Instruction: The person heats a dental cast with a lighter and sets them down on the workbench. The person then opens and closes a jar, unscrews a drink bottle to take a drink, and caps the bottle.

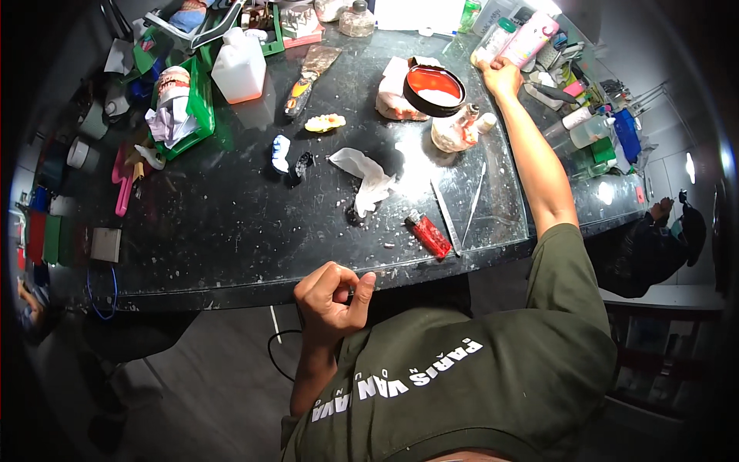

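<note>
Head view: By the front edge of a black workbench, toward half past six on a dial centred mid-bench, a person in a dark green shirt is holding the left hand half open, fingers curling and thumb standing apart, nothing visible in its grasp. Toward half past one, the right hand is resting with bent fingers against or just beside a clear, green-lidded jar, near a pink bottle; whether it is gripping the jar, one cannot tell. That arm is stretching almost straight, presumably because the containers are sitting at the far corner.

Around the dial's centre, a crumpled white sheet is lying loose. At four o'clock a red lighter is lying beside a slim metal tool, probably for easy reach. Toward two, a rounded glass pot is standing near a black-rimmed round dish. A blue-and-white piece at ten and a yellow piece at eleven are lying apart, perhaps to avoid mixing. Farther toward ten, a green crate is holding paper, seemingly keeping bulk off the middle.
</note>
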Action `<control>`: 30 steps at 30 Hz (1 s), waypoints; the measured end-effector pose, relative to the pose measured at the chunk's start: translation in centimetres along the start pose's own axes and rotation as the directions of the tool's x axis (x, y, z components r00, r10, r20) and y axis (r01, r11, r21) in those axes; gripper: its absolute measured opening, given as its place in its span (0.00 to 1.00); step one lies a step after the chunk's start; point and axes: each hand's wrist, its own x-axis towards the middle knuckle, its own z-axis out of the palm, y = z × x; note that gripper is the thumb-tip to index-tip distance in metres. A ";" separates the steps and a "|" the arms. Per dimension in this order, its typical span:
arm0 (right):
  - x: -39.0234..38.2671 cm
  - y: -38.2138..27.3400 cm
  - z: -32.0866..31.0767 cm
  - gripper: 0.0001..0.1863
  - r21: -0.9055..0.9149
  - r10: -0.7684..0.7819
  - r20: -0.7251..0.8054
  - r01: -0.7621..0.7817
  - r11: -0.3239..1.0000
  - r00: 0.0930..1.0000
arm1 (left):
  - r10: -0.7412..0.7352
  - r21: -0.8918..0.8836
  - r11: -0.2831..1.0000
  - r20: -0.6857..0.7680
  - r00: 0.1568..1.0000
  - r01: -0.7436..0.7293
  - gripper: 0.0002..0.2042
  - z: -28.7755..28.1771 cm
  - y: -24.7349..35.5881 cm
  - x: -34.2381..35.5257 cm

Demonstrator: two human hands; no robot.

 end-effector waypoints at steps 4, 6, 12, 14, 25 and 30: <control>-0.8 0.3 -0.7 0.27 0.053 0.019 0.048 -0.021 0.998 0.999 | 0.039 0.023 0.999 -0.017 0.999 -0.038 0.17 0.0 -0.4 0.1; -0.7 1.8 -2.2 0.21 0.111 0.005 0.057 -0.012 0.994 0.998 | 0.054 0.026 0.998 -0.028 0.998 -0.053 0.17 0.4 -0.4 0.4; 2.7 5.1 -5.3 0.27 0.162 0.083 -0.080 -0.069 0.984 0.993 | 0.095 0.081 0.992 -0.009 0.995 -0.094 0.18 1.2 -0.3 0.9; 3.5 4.9 -5.7 0.41 0.221 0.114 -0.061 -0.098 0.970 0.992 | 0.084 0.123 0.989 0.004 0.996 -0.084 0.18 1.5 -0.3 1.0; 4.7 6.0 -7.3 0.23 0.507 0.061 0.085 -0.095 0.857 0.995 | 0.033 0.165 0.986 0.008 0.999 -0.034 0.17 2.0 -0.2 1.5; -6.9 0.9 -13.1 0.17 0.591 -0.400 0.593 -0.040 0.806 0.699 | 0.072 0.173 0.982 0.033 0.997 -0.076 0.17 2.0 -0.2 1.6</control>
